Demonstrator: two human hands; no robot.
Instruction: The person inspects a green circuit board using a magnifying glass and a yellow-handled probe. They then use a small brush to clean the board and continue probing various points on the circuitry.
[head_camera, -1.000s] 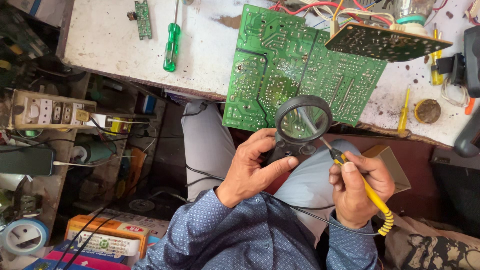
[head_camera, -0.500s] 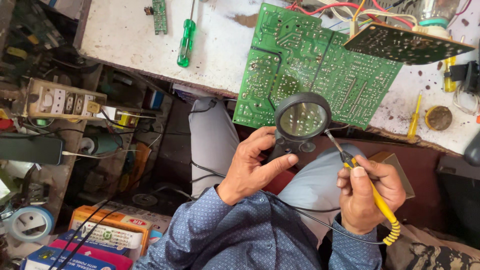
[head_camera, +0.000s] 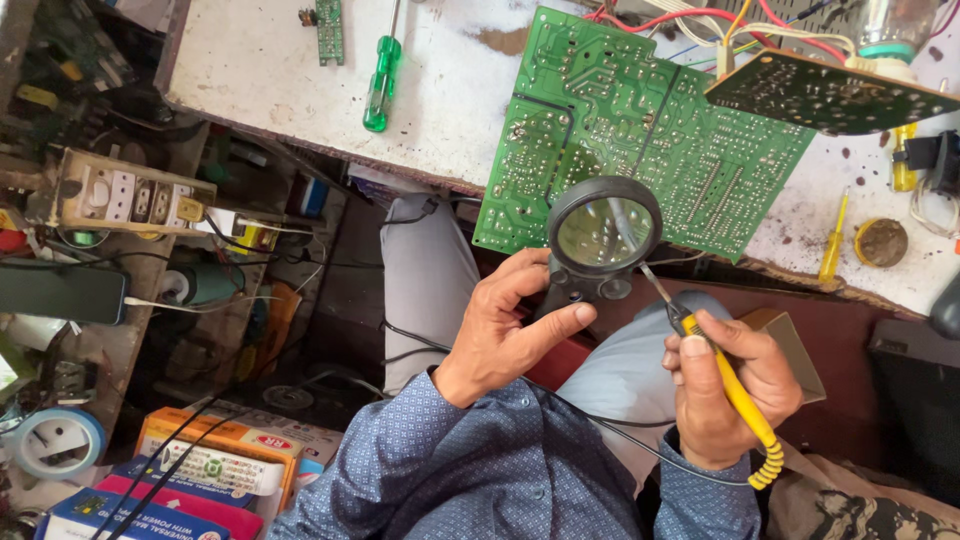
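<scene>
I see the left hand (head_camera: 505, 335) with its grip closed on the magnifier (head_camera: 603, 235) at frame centre — over the green board (head_camera: 640, 130) — while the right hand (head_camera: 730, 390) clasps the yellow soldering iron (head_camera: 735, 395).

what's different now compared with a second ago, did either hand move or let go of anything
Hardly anything. The view shifted slightly, so everything sits a little differently in the picture. The left hand still holds the magnifying glass over the green circuit board, and the right hand still grips the yellow soldering iron. Nothing was picked up or let go.
</scene>
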